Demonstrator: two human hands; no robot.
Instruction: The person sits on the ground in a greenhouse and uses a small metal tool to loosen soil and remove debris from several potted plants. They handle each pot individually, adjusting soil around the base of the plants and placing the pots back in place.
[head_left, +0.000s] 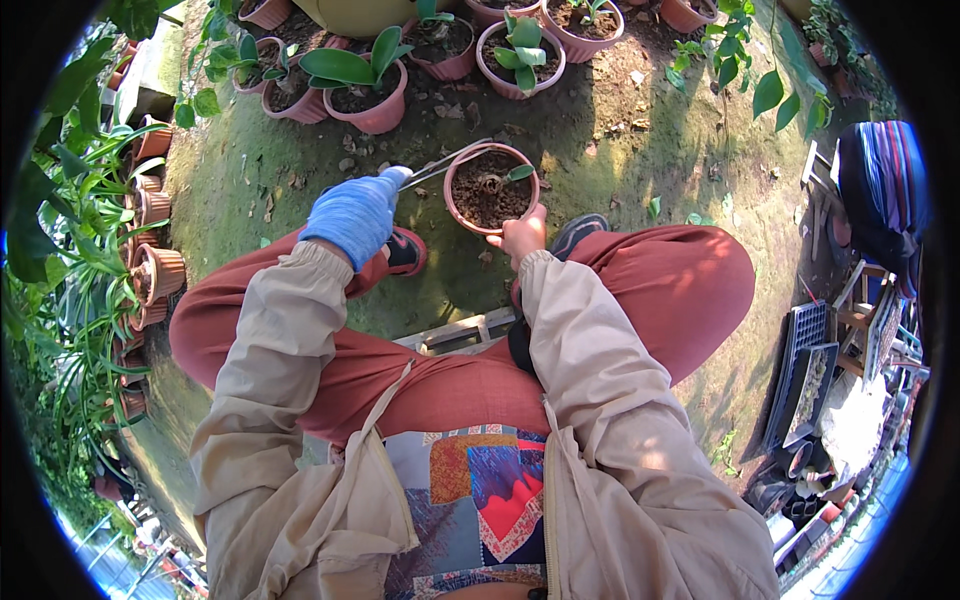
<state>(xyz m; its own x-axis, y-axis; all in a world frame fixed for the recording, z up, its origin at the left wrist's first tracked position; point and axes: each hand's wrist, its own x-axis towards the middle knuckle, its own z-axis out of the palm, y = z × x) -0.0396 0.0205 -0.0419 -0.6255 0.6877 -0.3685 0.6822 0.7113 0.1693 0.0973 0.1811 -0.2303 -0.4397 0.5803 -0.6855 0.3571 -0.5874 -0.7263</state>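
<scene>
My left hand (352, 214), in a blue knitted glove, grips a slim metal tool (442, 163) with two long prongs, like tongs or large tweezers. Its tips reach the upper left rim of a small round terracotta-coloured pot (449, 196). Bare fingers of my right hand (523, 235) hold that pot by its lower right rim, tilting it so that its opening faces me. Inside is crumbly brown soil (480, 210) around a brownish bulb-like stump (491, 184). One short green leaf (519, 173) stands to the right of the stump.
Several potted broad-leaved plants (367, 90) stand ahead on mossy ground (300, 161) with dry leaves. More pots (159, 270) line the left side under long-leaved plants. Black seedling trays (806, 375) and a striped cloth (885, 176) are at right. Beneath me is a low slatted seat (457, 334).
</scene>
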